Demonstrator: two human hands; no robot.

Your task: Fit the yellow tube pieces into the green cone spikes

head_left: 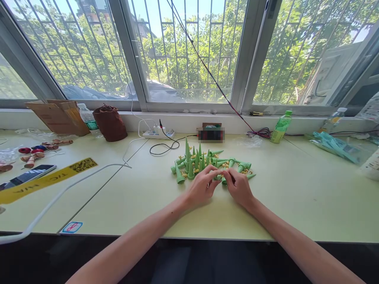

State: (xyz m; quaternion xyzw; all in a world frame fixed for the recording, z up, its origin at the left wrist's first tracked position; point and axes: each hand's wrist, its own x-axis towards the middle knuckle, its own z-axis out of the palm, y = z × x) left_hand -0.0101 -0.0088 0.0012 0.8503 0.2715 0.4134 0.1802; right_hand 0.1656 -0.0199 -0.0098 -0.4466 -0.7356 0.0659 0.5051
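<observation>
Here, left fingers (214,172) and right fingers (229,175) curl narrowly together by green cones (179,176); held item unclear.

Green cones (191,170): looked like smooth plastic with a low sheen.
Tabletop (142,205): was smooth and flat, softly reflective.
Carton (56,118): was plain brown cardboard, matt.
Brown pouch (110,124): looked wrinkled and dull; cloth or leather, hard to tell.
Clear bottle (87,116): was see-through plastic, shiny.
Green bottle (280,129): looked like glossy plastic.
Phone (32,175): had a glassy, mirror-like face.
Wooden toys (29,161): showed bare, pale wood.
Yellow strip (44,181): looked matt, paper or plastic.
Teal bag (336,146): was thin, crinkled plastic film.
Window frame (125,47): looked like smooth grey metal.
Window panes (192,79): were clear glass.
</observation>
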